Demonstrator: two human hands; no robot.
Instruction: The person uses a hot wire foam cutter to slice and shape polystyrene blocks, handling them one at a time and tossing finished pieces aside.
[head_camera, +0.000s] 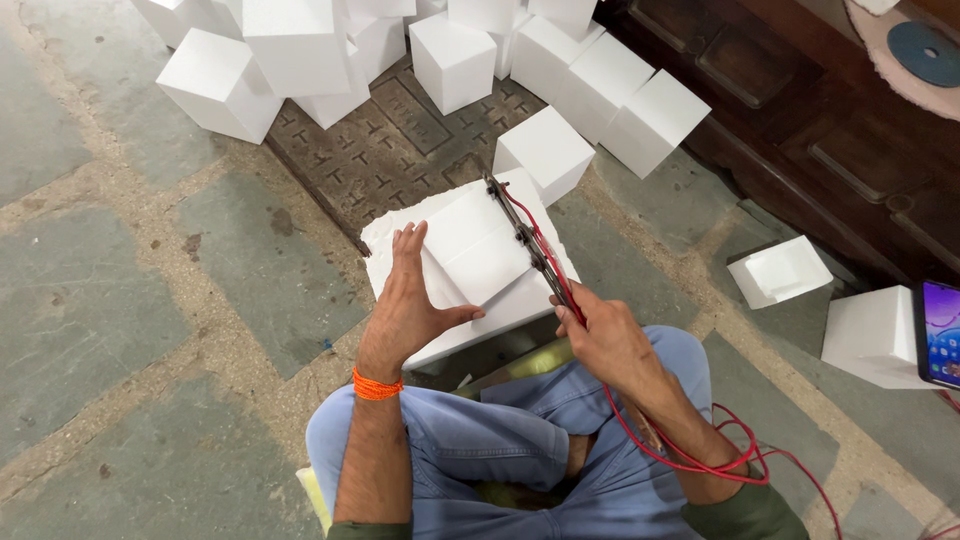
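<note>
The left hand (412, 300), fingers spread flat, steadies the white foam block (478, 250) lying on the slab (400, 240) just beyond the knees, while the right hand (600, 340) pinches the wired cutter (530, 250) along its right edge—best kept firmly pressed.

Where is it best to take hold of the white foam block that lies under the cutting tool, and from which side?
Probably at its near-left edge, from the left, where the left hand already presses the white foam block. The wired cutting tool, held by the right hand, runs along its right edge, so that side is blocked.
</note>
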